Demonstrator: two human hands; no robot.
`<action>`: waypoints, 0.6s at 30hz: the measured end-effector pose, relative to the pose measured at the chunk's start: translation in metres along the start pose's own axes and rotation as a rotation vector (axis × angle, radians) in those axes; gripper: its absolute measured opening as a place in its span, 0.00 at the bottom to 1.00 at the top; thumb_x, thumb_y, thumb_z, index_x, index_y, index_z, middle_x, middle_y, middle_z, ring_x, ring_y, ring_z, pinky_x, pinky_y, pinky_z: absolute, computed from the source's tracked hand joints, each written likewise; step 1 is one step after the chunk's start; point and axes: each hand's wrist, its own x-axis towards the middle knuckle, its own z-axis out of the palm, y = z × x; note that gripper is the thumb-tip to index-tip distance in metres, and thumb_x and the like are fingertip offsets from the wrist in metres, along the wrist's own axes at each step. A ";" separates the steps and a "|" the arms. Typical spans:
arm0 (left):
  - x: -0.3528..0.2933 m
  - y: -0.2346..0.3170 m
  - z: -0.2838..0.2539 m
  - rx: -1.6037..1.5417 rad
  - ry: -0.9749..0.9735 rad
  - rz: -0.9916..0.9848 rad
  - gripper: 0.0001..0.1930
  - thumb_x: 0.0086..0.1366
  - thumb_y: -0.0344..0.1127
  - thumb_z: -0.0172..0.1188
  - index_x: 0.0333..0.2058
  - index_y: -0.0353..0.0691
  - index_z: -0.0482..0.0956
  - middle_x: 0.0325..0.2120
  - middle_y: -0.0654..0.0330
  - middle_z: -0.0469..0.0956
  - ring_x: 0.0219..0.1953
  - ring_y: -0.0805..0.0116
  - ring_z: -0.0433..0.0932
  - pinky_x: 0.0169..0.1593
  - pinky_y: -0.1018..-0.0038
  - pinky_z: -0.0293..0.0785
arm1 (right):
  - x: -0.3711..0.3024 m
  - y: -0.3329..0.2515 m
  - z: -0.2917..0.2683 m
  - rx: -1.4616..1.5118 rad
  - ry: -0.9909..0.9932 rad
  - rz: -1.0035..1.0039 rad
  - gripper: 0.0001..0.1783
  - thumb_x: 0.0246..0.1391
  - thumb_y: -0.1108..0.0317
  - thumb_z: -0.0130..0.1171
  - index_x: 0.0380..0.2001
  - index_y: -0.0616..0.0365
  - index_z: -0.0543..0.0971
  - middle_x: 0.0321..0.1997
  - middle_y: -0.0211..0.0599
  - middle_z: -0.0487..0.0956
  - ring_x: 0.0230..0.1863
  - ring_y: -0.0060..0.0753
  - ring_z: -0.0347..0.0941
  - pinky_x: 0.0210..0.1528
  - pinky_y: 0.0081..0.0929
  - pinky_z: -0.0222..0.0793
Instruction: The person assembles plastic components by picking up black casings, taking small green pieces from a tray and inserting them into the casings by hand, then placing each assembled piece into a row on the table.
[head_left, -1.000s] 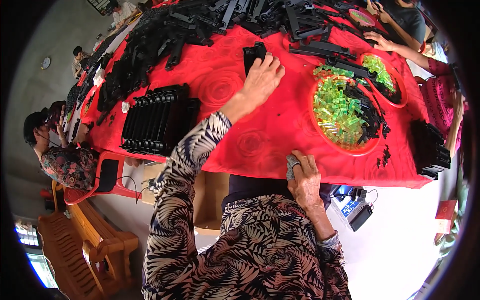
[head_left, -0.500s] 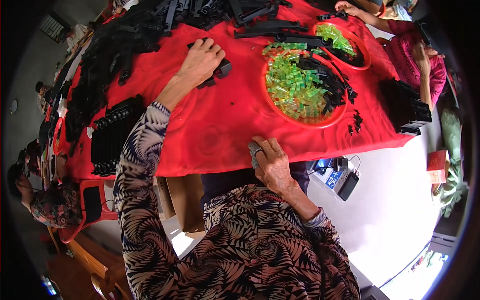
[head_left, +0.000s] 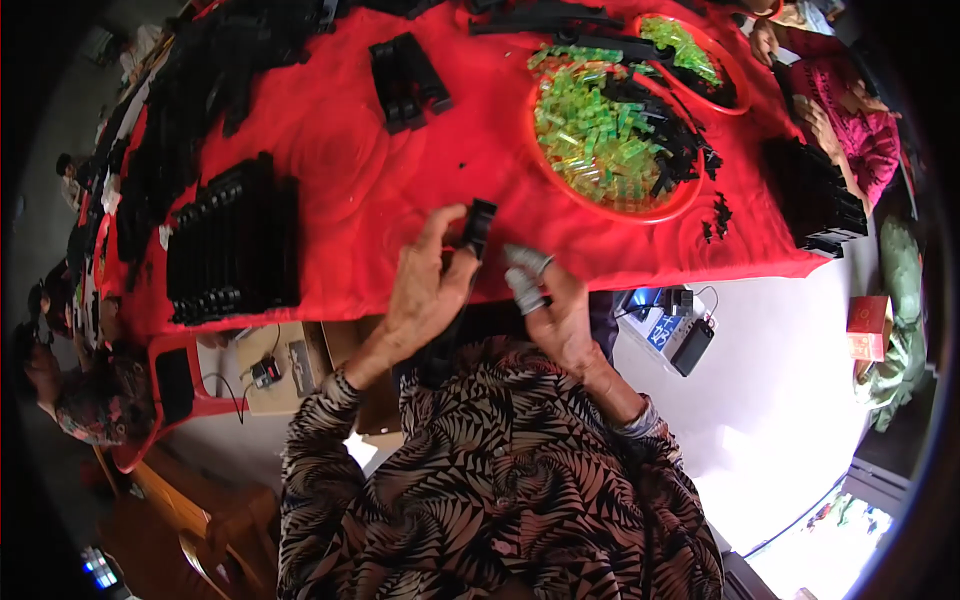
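Observation:
My left hand (head_left: 425, 290) pinches a black plastic part (head_left: 481, 224) between thumb and fingers, above the near edge of the red-covered table. The part's upper end sticks up past my fingertips; its lower portion is partly hidden by my hand. Close by on the right, my right hand (head_left: 568, 312) has its fingers apart and holds nothing. Grey wrapping covers some of its fingertips. Farther off on the cloth lie black plastic parts (head_left: 410, 84) side by side. A round orange-red basket (head_left: 640, 217) contains yellow-green translucent pieces (head_left: 590, 140) and small black pieces (head_left: 668, 165).
Neatly stacked black parts (head_left: 232, 245) stand on the table's left side. A second basket (head_left: 740, 98) sits behind the first. At the right, a co-worker in a magenta shirt (head_left: 850, 130) is near another black stack (head_left: 810, 195). A red chair (head_left: 205, 400) stands lower left.
My left hand has come back from the parts on the cloth toward my body, carrying a black plastic part. My right hand's fingers have spread. The view has shifted slightly.

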 end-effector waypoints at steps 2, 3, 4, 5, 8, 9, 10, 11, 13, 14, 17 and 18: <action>-0.019 -0.003 0.013 -0.038 0.009 -0.045 0.19 0.60 0.26 0.54 0.51 0.38 0.67 0.16 0.54 0.72 0.18 0.70 0.71 0.23 0.70 0.66 | 0.006 -0.005 -0.005 0.320 0.004 0.291 0.20 0.62 0.71 0.55 0.56 0.64 0.69 0.40 0.36 0.80 0.30 0.17 0.73 0.26 0.17 0.69; -0.023 -0.003 0.019 -0.092 0.026 -0.066 0.19 0.60 0.26 0.54 0.51 0.37 0.66 0.16 0.55 0.71 0.18 0.71 0.70 0.23 0.70 0.66 | 0.013 -0.011 -0.011 0.311 -0.016 0.343 0.21 0.61 0.70 0.56 0.56 0.64 0.69 0.40 0.35 0.80 0.30 0.16 0.72 0.25 0.17 0.68; -0.023 0.003 0.023 -0.145 0.048 -0.086 0.19 0.61 0.27 0.54 0.51 0.36 0.65 0.15 0.56 0.70 0.18 0.72 0.69 0.23 0.71 0.65 | 0.021 -0.016 -0.014 0.303 -0.037 0.392 0.22 0.61 0.70 0.57 0.57 0.63 0.69 0.40 0.35 0.80 0.30 0.15 0.72 0.24 0.16 0.67; -0.026 0.014 0.019 -0.170 -0.009 -0.222 0.19 0.62 0.28 0.55 0.51 0.35 0.64 0.16 0.57 0.70 0.18 0.75 0.67 0.22 0.73 0.63 | 0.026 -0.018 -0.014 0.304 -0.055 0.401 0.22 0.61 0.70 0.57 0.57 0.63 0.69 0.40 0.35 0.80 0.30 0.15 0.72 0.24 0.16 0.67; -0.024 0.025 0.009 -0.031 -0.089 -0.274 0.21 0.61 0.29 0.56 0.52 0.34 0.63 0.17 0.57 0.70 0.17 0.77 0.65 0.21 0.75 0.61 | 0.038 -0.015 -0.009 0.365 -0.169 0.406 0.21 0.59 0.71 0.60 0.54 0.62 0.71 0.40 0.34 0.80 0.31 0.15 0.72 0.24 0.16 0.67; -0.026 0.022 0.007 -0.036 -0.079 -0.290 0.21 0.61 0.29 0.56 0.52 0.34 0.63 0.17 0.57 0.70 0.17 0.77 0.65 0.21 0.75 0.61 | 0.041 -0.014 -0.005 0.394 -0.156 0.380 0.20 0.58 0.73 0.60 0.53 0.62 0.72 0.39 0.33 0.80 0.31 0.15 0.72 0.24 0.16 0.66; -0.028 0.019 0.007 -0.099 -0.071 -0.285 0.20 0.61 0.29 0.57 0.52 0.36 0.64 0.19 0.60 0.71 0.19 0.77 0.67 0.23 0.77 0.63 | 0.044 -0.013 -0.002 0.424 -0.141 0.353 0.19 0.57 0.74 0.61 0.52 0.62 0.73 0.39 0.33 0.80 0.31 0.15 0.72 0.24 0.15 0.66; -0.029 0.015 0.006 -0.162 -0.063 -0.278 0.20 0.61 0.28 0.58 0.51 0.38 0.66 0.21 0.62 0.73 0.21 0.78 0.69 0.25 0.79 0.65 | 0.047 -0.011 -0.001 0.456 -0.129 0.319 0.18 0.56 0.76 0.61 0.51 0.63 0.74 0.38 0.32 0.80 0.30 0.15 0.72 0.23 0.15 0.66; -0.030 0.003 0.008 -0.345 -0.042 -0.206 0.18 0.63 0.32 0.59 0.51 0.38 0.69 0.27 0.64 0.75 0.28 0.77 0.73 0.34 0.81 0.70 | 0.053 -0.008 0.001 0.435 -0.113 0.343 0.17 0.56 0.75 0.61 0.49 0.63 0.75 0.32 0.31 0.81 0.25 0.15 0.71 0.22 0.15 0.66; -0.031 0.001 0.005 -0.346 -0.038 -0.212 0.18 0.63 0.32 0.59 0.51 0.38 0.69 0.27 0.64 0.75 0.28 0.77 0.73 0.34 0.81 0.70 | 0.055 -0.004 0.003 0.419 -0.106 0.343 0.16 0.57 0.74 0.61 0.49 0.63 0.75 0.31 0.31 0.81 0.23 0.15 0.71 0.21 0.15 0.66; -0.033 -0.002 -0.009 -0.707 -0.155 -0.462 0.22 0.68 0.43 0.52 0.52 0.31 0.70 0.33 0.58 0.77 0.32 0.70 0.77 0.41 0.73 0.76 | 0.061 0.001 0.004 0.469 -0.097 0.369 0.16 0.57 0.72 0.61 0.48 0.64 0.76 0.29 0.31 0.80 0.21 0.16 0.71 0.20 0.14 0.65; -0.035 -0.002 -0.011 -0.708 -0.159 -0.461 0.22 0.68 0.43 0.52 0.52 0.31 0.70 0.33 0.58 0.77 0.32 0.70 0.77 0.41 0.73 0.76 | 0.061 0.000 0.003 0.466 -0.094 0.368 0.16 0.57 0.72 0.61 0.48 0.64 0.76 0.29 0.31 0.80 0.21 0.16 0.71 0.20 0.14 0.65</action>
